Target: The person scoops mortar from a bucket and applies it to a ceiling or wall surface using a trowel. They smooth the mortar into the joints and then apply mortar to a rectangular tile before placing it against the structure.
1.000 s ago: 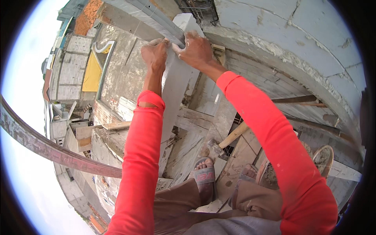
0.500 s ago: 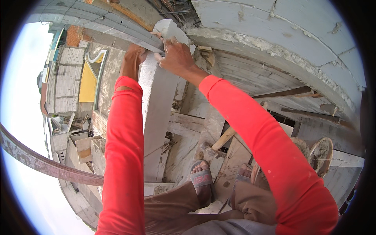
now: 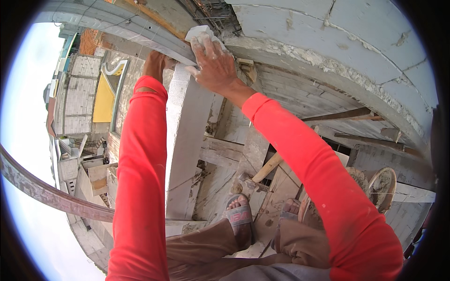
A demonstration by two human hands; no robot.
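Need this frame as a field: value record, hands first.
Left hand: by the grey metal channel's near end, fingers mostly hidden
Right hand: fingers spread over the white block wall's far end, thumb near the channel's tip
Grey metal channel: runs in from upper left
White block wall: pale, between the forearms
Hammer: wooden handle, lying near the feet
Footwear: open-toed sandals
Contact: right hand's grip on channel unclear

Showing a grey block wall (image 3: 370, 35) with rough mortar (image 3: 304, 55) edging its underside. Below that wall, showing a shaded lower wall (image 3: 290, 93) and a dusty floor (image 3: 267, 208). Well left of it, showing a yellow panel (image 3: 104, 105), pale blockwork (image 3: 78, 100) and bright sky (image 3: 26, 117).
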